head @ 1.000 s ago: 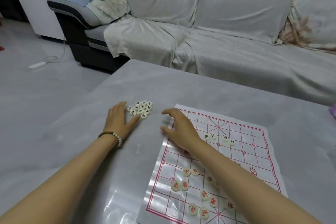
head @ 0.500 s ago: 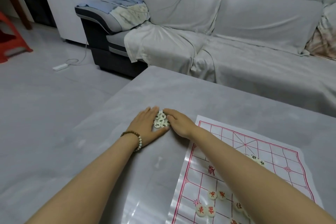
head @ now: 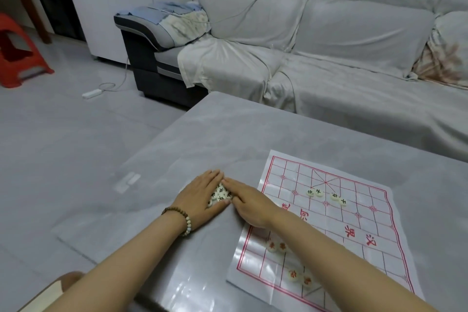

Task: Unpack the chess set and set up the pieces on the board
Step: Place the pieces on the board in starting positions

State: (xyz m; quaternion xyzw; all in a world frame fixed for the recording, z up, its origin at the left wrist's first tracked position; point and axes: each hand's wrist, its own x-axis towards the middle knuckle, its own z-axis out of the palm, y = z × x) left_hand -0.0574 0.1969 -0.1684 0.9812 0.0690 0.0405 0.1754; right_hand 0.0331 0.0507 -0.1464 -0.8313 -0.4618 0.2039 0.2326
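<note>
Nearest the camera, four cream disc pieces with red characters (head: 293,275) lie in two pairs on the near half of the board (head: 354,225), a thin white sheet printed with a red grid and red characters. It lies flat on the right part of the table (head: 228,134), partly under the right forearm.

The left hand (head: 200,197), with a bead bracelet (head: 182,218) on the wrist, and the right hand (head: 249,206) stand on edge just off the board's left border. Fingers are extended, not curled; neither hand grasps anything. The fingertips meet, and the palms enclose and touch a pile of black-marked pieces (head: 220,194) on the tabletop.

Four more black-marked pieces (head: 326,195) lie on the far half of the board.

The table is glossy grey. Beyond it stands a sofa (head: 329,45) under grey covers. On the tiled floor to the left are a white power strip (head: 91,93) and a red stool (head: 17,53).
</note>
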